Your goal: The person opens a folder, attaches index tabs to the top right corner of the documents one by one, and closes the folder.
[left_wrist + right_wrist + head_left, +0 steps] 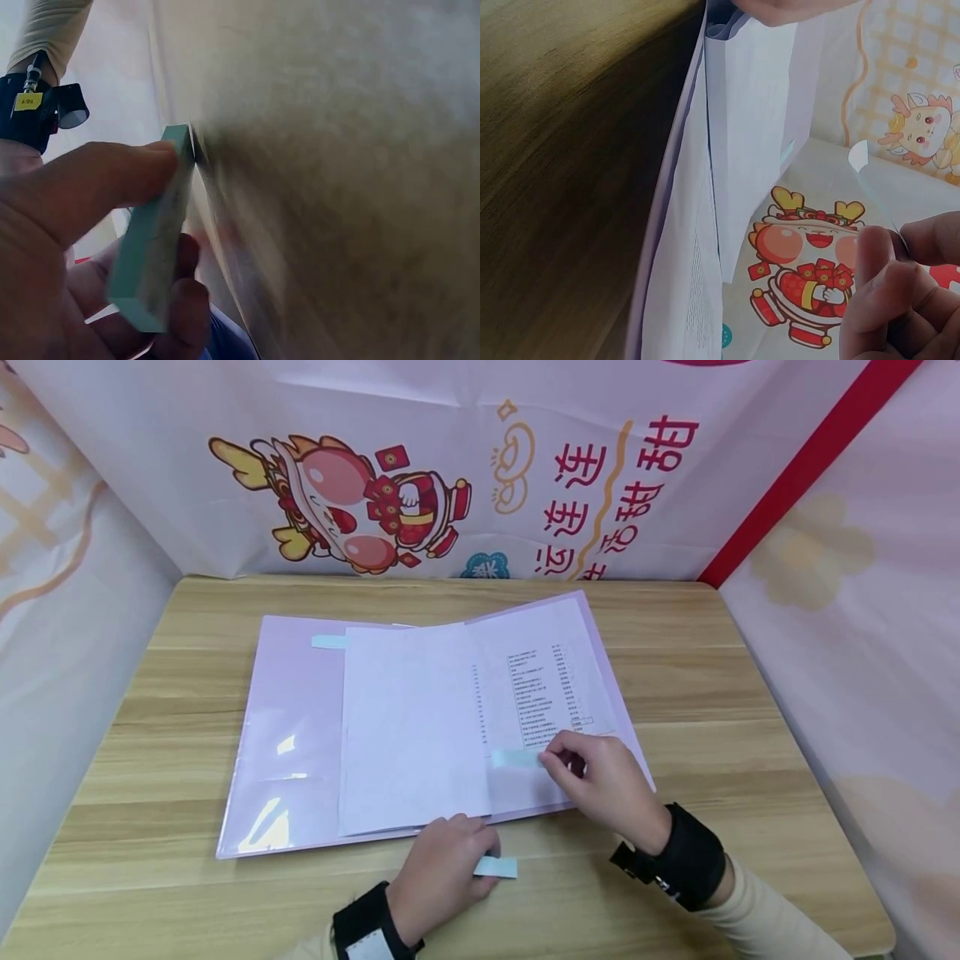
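A lilac folder (281, 702) lies spread on the table, with a blank white page (412, 727) on the left and a printed page (551, 702) on the right. Between thumb and fingertips, my right hand (607, 781) pinches a light-teal sticky note strip (516, 759) over the lower part of the printed page. In the right wrist view the strip's far end curls up. My left hand (446, 868) is at the lower edge of the blank page and grips a thin pad of teal sticky notes (146, 251) between thumb and fingers.
Another teal sticky tab (328, 642) sticks out past the upper left corner of the blank page. The wooden table (750, 710) ends against white printed cloth (465, 468) at the back, with more cloth at both sides.
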A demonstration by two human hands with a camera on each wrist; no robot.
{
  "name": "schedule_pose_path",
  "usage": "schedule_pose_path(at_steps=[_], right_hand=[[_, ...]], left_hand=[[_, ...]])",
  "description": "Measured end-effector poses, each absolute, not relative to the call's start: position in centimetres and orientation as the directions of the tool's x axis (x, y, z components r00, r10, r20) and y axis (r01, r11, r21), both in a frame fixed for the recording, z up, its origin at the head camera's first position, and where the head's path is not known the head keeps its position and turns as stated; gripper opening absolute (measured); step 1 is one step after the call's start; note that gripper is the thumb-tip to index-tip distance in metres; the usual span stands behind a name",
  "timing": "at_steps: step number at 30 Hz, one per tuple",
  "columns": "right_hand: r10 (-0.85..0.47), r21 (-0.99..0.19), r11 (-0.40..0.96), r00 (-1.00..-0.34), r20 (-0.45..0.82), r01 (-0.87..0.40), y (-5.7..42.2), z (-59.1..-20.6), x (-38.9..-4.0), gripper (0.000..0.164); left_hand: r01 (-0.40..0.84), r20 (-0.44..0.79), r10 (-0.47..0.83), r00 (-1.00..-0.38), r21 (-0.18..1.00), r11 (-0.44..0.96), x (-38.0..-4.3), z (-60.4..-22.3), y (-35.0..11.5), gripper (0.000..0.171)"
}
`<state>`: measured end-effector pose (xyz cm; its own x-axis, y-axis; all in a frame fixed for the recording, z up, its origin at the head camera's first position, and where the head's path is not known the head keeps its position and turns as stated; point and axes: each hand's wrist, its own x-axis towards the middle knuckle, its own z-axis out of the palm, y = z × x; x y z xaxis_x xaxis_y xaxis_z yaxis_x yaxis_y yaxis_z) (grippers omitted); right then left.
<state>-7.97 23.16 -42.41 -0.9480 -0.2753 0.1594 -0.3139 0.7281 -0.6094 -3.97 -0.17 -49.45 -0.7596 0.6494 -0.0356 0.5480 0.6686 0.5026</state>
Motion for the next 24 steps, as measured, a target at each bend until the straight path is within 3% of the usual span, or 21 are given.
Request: schedule_pose_path(at_steps=[5, 24], right_hand=[[-0.276, -0.616, 0.724, -0.949, 0.155, -0.311, 23.14, -42.43, -7.98, 0.011], [-0.268, -0.601, 0.744, -0.954, 0.133, -0.293, 23.16, -42.28, -8.06, 0.011]], left_hand=[[0.540, -0.086, 0.647, -0.757, 0.474, 0.695, -3.88, -49.47, -0.11, 0.024], [0.526, -0.100, 0.632, -0.768, 0.465, 0.712, -3.68, -49.23, -0.27, 0.027]])
